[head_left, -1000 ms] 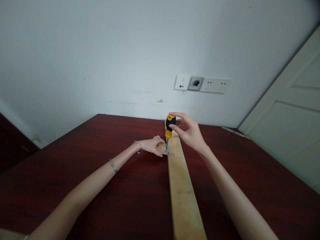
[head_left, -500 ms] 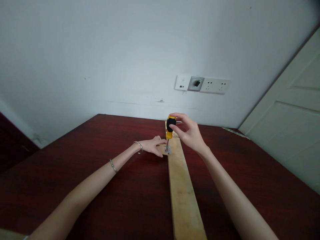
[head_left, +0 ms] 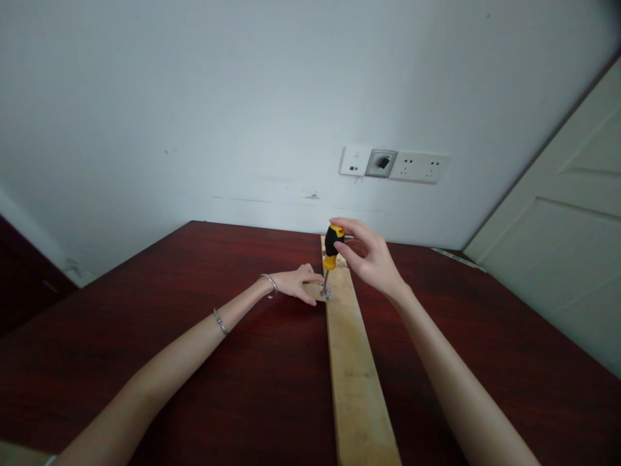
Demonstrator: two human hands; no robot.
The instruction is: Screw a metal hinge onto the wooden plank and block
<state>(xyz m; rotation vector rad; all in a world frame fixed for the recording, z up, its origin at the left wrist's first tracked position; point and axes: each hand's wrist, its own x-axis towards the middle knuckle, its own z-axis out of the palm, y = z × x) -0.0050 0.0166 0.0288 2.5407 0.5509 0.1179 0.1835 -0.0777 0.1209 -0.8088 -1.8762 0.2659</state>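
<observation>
A long pale wooden plank (head_left: 355, 369) lies lengthwise on a dark red table (head_left: 218, 382). My right hand (head_left: 371, 259) is closed around the black and yellow handle of a screwdriver (head_left: 332, 244), which stands nearly upright with its tip on a small metal bracket (head_left: 326, 292) at the plank's left edge. My left hand (head_left: 295, 282) lies against a small wooden piece (head_left: 314, 291) beside the bracket, fingers pressed on it. Bracelets circle my left wrist and forearm.
A white wall rises behind the table, with a row of sockets and a switch (head_left: 394, 164). A pale door (head_left: 563, 233) stands at the right. The table's far edge meets the wall just beyond the plank's end.
My right hand's fingers have shifted around the screwdriver handle, and the handle has turned slightly. The left hand and plank have stayed in place.
</observation>
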